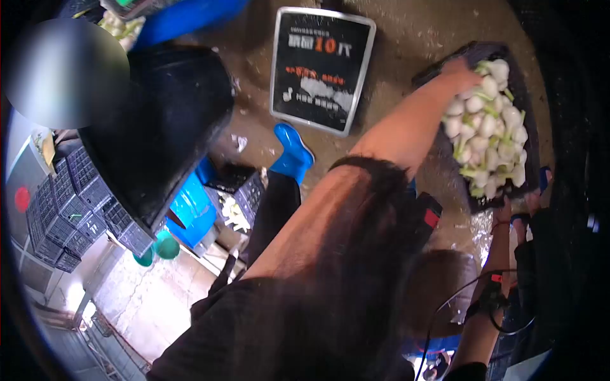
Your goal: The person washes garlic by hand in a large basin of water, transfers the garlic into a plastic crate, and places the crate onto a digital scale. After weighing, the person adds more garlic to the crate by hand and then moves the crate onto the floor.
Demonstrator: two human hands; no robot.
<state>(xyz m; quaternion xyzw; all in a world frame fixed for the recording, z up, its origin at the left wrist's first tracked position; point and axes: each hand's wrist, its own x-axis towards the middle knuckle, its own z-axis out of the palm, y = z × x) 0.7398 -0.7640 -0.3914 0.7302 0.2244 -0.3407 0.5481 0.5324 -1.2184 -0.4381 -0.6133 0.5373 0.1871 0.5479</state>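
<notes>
Head view: one bare arm stretches from the lower middle up toward two o'clock, its hand (pixel 459 73) closed on the far rim of a dark crate (pixel 530 136) piled with white bulb vegetables (pixel 488 127). Which arm this is I cannot tell. A second hand (pixel 505 213) at four o'clock grips the crate's near edge. At twelve o'clock a black scale (pixel 321 66) lies on the wet floor; a blue boot (pixel 292 152) stands below it.
</notes>
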